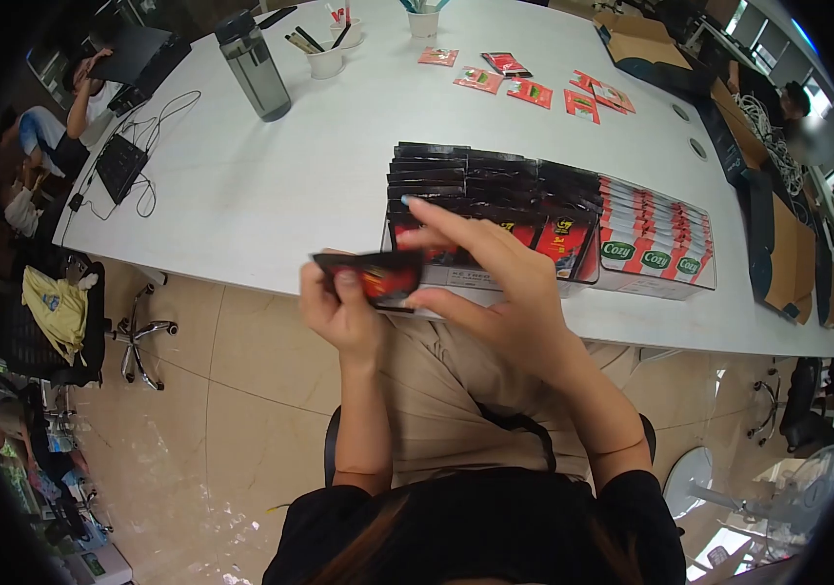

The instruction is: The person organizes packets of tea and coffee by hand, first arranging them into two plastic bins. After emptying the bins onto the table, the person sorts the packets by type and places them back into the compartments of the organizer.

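My left hand (341,314) is closed on a black and red sachet (390,279), thumb across its front, just past the table's near edge. My right hand (519,292) has its fingers apart, with the thumb tip close to the sachet's right edge. Its index finger reaches over rows of upright black sachets (503,175) in a box (476,277), partly hidden behind my hands. Beside them on the right, red and white Cozy packets (656,255) stand in rows in a clear-sided container (702,280).
Loose red sachets (530,93) lie farther back on the white table (329,175). A grey bottle (259,73), pen cups (326,64), and a black device with cables (122,168) stand to the left. Opened cardboard boxes (778,244) line the right edge. People sit at the far left.
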A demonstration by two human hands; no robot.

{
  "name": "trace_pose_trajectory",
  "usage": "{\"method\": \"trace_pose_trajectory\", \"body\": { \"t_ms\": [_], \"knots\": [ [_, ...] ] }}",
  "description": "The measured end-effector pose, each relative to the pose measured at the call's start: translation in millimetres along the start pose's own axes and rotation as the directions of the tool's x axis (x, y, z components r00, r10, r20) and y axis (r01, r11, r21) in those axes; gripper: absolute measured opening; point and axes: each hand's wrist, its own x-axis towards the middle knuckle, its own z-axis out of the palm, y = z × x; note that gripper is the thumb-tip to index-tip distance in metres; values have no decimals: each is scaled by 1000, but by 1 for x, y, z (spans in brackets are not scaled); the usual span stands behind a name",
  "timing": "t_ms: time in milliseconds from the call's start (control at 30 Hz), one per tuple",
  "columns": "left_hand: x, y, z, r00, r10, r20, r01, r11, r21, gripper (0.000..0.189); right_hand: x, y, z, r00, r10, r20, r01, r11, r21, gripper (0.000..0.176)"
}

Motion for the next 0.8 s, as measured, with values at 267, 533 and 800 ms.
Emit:
{"method": "trace_pose_trajectory", "body": {
  "t_ms": [267, 533, 800],
  "knots": [
    [14, -4, 12, 967, 127, 219, -98, 986, -137, 28, -30, -3, -59, 927, 71, -368, -130, 982, -137, 23],
    [29, -23, 25, 831, -245, 499, 406, 881, -244, 82, -41, 26, -102, 901, 264, -343, -378, 868, -322, 21],
    [30, -21, 23, 745, -301, 595, 514, 828, -224, 82, -23, 19, -94, 985, 172, -18, -147, 777, -612, 32]
  ]
}}
